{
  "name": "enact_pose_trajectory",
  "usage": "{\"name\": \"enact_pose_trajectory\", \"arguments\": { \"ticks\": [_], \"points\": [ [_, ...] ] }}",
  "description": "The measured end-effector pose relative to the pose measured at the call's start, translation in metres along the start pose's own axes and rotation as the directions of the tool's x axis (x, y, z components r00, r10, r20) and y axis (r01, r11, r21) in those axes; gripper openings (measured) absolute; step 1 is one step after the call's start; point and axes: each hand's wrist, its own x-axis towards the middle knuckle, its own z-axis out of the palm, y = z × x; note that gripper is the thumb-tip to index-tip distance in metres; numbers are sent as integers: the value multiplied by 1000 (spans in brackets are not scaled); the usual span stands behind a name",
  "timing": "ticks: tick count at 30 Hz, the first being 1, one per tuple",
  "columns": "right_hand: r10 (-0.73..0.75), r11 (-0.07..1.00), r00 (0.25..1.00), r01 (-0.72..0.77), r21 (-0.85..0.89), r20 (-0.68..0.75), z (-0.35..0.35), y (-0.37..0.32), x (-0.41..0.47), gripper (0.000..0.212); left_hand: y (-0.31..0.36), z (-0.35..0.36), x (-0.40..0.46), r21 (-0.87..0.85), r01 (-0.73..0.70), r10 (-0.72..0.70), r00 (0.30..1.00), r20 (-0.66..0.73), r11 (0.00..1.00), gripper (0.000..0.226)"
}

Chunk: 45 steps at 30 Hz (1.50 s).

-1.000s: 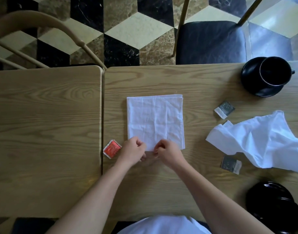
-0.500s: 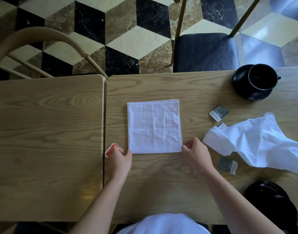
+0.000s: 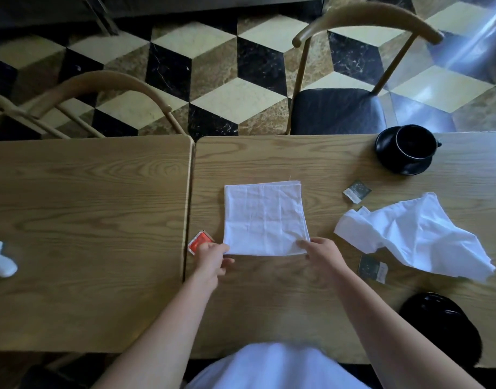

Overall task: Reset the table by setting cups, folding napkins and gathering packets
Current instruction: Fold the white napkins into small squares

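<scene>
A folded white napkin [image 3: 265,217] lies flat in the middle of the right wooden table [image 3: 297,299]. My left hand [image 3: 211,259] pinches its near left corner and my right hand [image 3: 321,252] pinches its near right corner. A red packet [image 3: 197,242] lies just left of my left hand. A crumpled white napkin [image 3: 418,234] sits to the right, with one dark packet [image 3: 357,191] beyond it and another dark packet [image 3: 372,268] at its near edge. A black cup on a saucer [image 3: 407,148] stands at the far right.
A second black cup [image 3: 440,324] sits at the near right edge. A second table [image 3: 87,234] adjoins on the left, with a white object [image 3: 0,262] at its left edge. Two chairs [image 3: 339,108] stand beyond the tables on a patterned floor.
My hands moved apart from the middle of the napkin's near edge to its two near corners and now pinch them. The camera tilted up, showing more floor and chairs.
</scene>
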Motion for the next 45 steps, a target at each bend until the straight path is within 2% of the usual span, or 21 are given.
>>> {"name": "enact_pose_trajectory", "arguments": {
  "ticks": [3, 7, 14, 17, 19, 22, 28, 31, 35, 41, 43, 44, 45],
  "points": [
    [16, 999, 998, -18, 35, 55, 0, 24, -21, 26, -24, -15, -16, 36, -23, 23, 1000, 0, 999, 28],
    [-4, 994, 998, -4, 114, 70, 8, 59, -52, 22, -63, -34, -33, 85, -33, 34, 999, -1, 996, 25],
    [67, 998, 995, -68, 2, 72, 9, 95, -87, 10, -108, -56, -50, 153, 58, -70, 995, 74, 986, 24],
    [31, 1000, 999, -31, -4, 38, 6, 85, -89, 6, -100, -59, -52, 123, 50, -61, 994, 91, 991, 23],
    [-1, 999, 1000, 1, 48, 5, 4, 71, -84, 10, -88, -57, -51, 79, 23, -31, 995, 96, 997, 22],
    [-23, 994, 999, 18, 111, 40, -1, 45, -71, 4, -63, -51, -45, 17, -29, 27, 992, 120, 999, 9],
    [72, 974, 991, -95, 207, 116, -2, 2, -25, 16, -12, -32, -20, -118, 4, 15, 988, 155, 993, 13],
    [133, 965, 984, -156, 211, 117, 2, -8, -3, 17, 3, -21, -7, -63, 33, -22, 986, 166, 997, 14],
    [163, 971, 978, -182, 157, 127, 6, -14, 17, 17, 11, -11, 7, 6, 65, -66, 987, 144, 998, 1],
    [174, 972, 974, -194, 135, 147, 4, -15, 30, 22, 13, -1, 17, 98, 27, -34, 997, 66, 995, 13],
    [149, 984, 984, -158, 86, 101, 3, -16, 29, 26, 10, 2, 18, 139, -32, 30, 999, 16, 990, 16],
    [114, 992, 992, -116, 42, 49, 3, -16, 27, 28, 8, 3, 17, 207, -105, 113, 993, -26, 973, 15],
    [56, 998, 998, -56, -20, -16, 6, -16, 23, 27, 6, 3, 16, 343, -212, 247, 967, -61, 915, 14]
  ]
}}
